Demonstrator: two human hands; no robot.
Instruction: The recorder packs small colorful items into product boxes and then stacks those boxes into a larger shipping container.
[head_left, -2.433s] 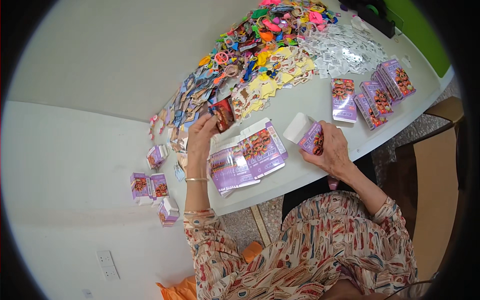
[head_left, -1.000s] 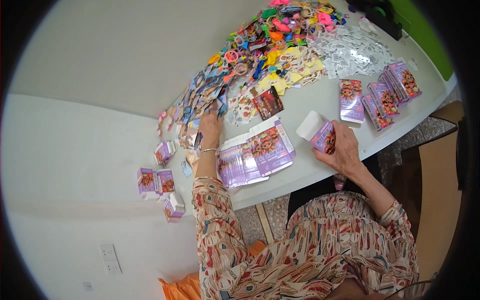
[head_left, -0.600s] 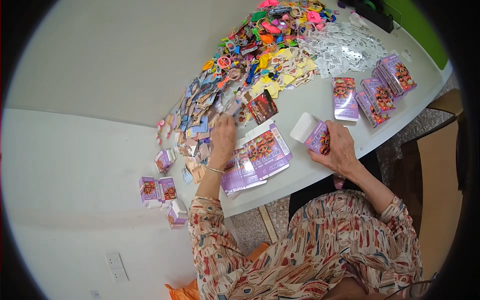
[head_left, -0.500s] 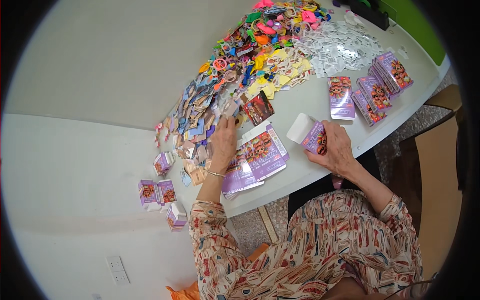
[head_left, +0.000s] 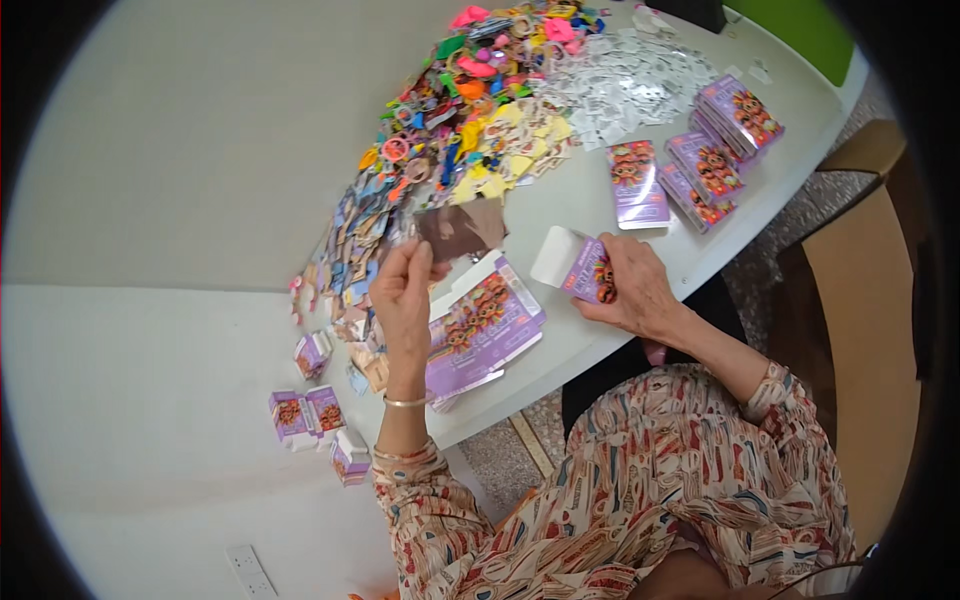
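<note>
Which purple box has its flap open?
The one in the right hand: that small purple box has its white flap sticking up. The stacked purple boxes farther along the table lie flat.

The person wears a loose, long-sleeved blouse printed all over with a busy pattern of cream, rust red, dark blue and tan leaf-like shapes, and its 2 sleeves end in gathered cuffs at the wrists. A thin gold-coloured bangle (head_left: pixel 405 402) circles the forearm just above the cuff, below the left hand (head_left: pixel 402 300). The right hand (head_left: pixel 636 293) is bare of rings as far as the view shows, and dark trousers show between the blouse and the table edge.
</note>
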